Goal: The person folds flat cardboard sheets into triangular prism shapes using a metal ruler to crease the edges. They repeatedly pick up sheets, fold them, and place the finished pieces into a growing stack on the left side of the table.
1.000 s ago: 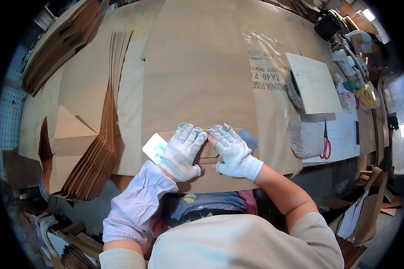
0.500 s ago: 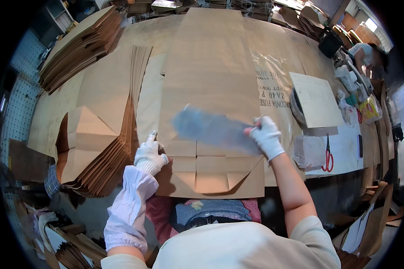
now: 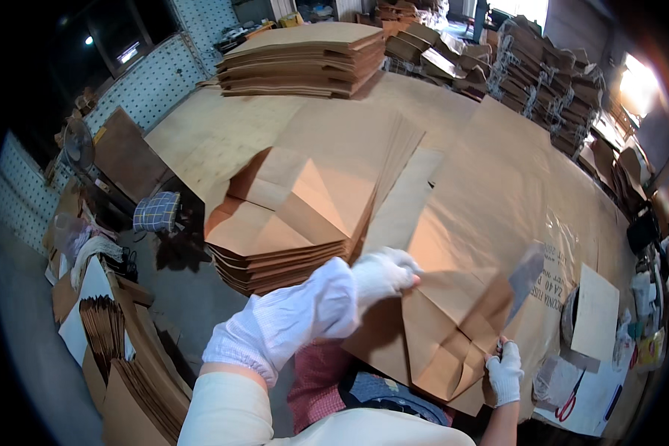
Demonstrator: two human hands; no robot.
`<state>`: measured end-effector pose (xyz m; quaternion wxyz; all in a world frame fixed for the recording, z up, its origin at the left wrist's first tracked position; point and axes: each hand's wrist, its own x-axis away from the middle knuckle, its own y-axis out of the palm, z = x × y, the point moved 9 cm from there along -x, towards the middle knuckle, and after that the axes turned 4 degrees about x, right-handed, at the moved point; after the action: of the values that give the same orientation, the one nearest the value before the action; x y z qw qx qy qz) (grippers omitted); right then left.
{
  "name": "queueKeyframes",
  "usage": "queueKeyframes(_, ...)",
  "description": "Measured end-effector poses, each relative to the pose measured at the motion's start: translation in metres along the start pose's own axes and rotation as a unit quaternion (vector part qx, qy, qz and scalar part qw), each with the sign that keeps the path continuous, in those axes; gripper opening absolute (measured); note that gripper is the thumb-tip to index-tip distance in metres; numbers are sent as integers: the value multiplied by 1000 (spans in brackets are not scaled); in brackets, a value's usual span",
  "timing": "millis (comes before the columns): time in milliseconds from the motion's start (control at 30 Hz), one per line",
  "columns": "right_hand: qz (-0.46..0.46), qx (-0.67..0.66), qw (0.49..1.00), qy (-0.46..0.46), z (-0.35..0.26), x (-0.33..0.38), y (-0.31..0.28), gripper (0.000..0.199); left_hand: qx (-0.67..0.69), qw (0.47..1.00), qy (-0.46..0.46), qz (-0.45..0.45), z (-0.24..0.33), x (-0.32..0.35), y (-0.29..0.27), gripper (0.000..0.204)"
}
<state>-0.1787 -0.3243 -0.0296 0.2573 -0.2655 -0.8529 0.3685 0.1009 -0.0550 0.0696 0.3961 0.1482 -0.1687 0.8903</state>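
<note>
A brown paper bag [image 3: 453, 320] with a folded, creased end is raised and tilted in front of me. My left hand [image 3: 385, 273], in a white glove, closes its fingers on the bag's left edge. At the bag's lower right edge is my right hand [image 3: 505, 372], gloved with bare fingertips, closed around the lower end of a bluish translucent flat plate [image 3: 526, 282]. The bag hides part of the plate, so the grip is only partly visible. More flat brown paper [image 3: 490, 186] lies under and beyond the bag. Just left of my left hand stands a stack of folded-end bags [image 3: 275, 238].
A tall pile of flat brown paper [image 3: 297, 63] rests on the table's far side. Red-handled scissors [image 3: 569, 405] and a pale board [image 3: 595, 305] lie at right. A checked blue cushion [image 3: 156, 212] is beside the table's left edge; bundled stacks [image 3: 546, 82] stand behind.
The view has swung left. The bag's folded end has come up off the table and tilted, with my left hand now gripping it. The plate has turned from crosswise to pointing away.
</note>
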Motion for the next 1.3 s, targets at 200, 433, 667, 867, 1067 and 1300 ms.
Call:
queueKeyframes(200,-53,7,994,-97,-23,6,1,88,-168,983,74,24,31,-5,-1,23)
queueKeyframes(433,100,22,974,-201,-35,25,27,65,-304,931,182,87,108,-8,2,19)
queueKeyframes(667,294,201,796,-489,-269,43,19,27,-444,742,420,275,186,78,-148,14)
queueKeyframes(867,223,168,757,-591,-441,-9,101,22,-82,877,193,432,49,89,-428,12)
queueKeyframes(1067,80,214,767,-599,-404,-5,225,42,-118,910,-56,394,-197,82,-467,32)
queueKeyframes(1300,-92,150,888,-424,-274,-20,145,64,-26,851,181,492,-84,156,-413,57)
